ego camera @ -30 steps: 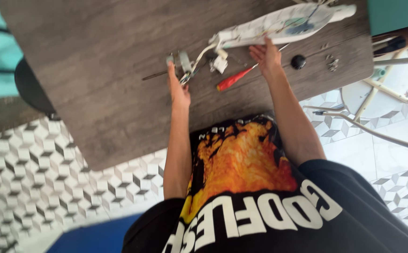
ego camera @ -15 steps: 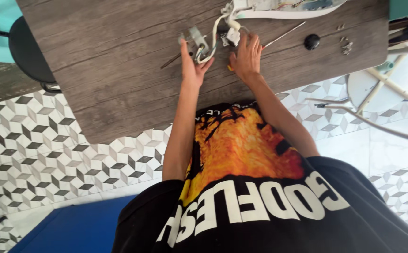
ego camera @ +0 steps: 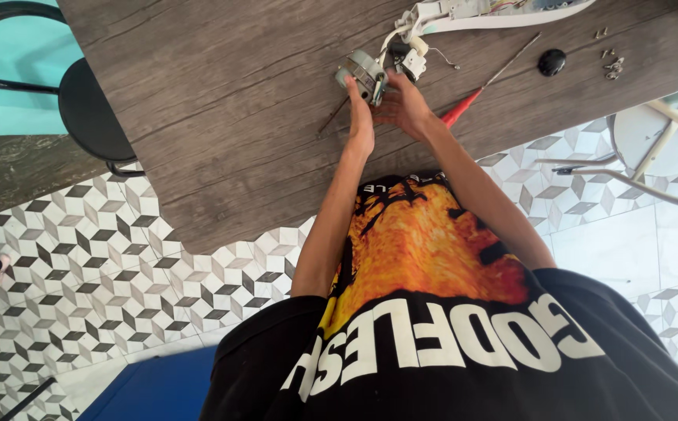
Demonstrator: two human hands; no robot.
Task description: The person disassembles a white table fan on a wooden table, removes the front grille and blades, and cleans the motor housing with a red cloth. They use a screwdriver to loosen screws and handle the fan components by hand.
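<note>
**Inspector:** What is held, and by which hand?

**Assistant:** A small grey motor part [ego camera: 362, 74] is gripped at the far middle of the wooden table [ego camera: 222, 117]. The fingers of the left hand [ego camera: 359, 117] are closed around its near side. The right hand [ego camera: 403, 105] is set just beside it; its fingers are curled toward the part and the white plug [ego camera: 411, 56], but whether anything is pinched there cannot be told.

**Inspector:** Why is it held so?

**Assistant:** The part is judged to be lifted slightly and steadied by one hand so that its wired end is kept free for the other. The wires are seen running up to a long white casing [ego camera: 503, 14] at the table's far edge.

**Inspector:** What is noted nearby?

**Assistant:** A red-handled screwdriver [ego camera: 485, 84] is laid just right of the right hand, within easy reach. A black knob [ego camera: 552, 61] and a few loose screws [ego camera: 612, 62] are set farther right, apart from the work. A black stool [ego camera: 93, 109] is seen at the left.
</note>
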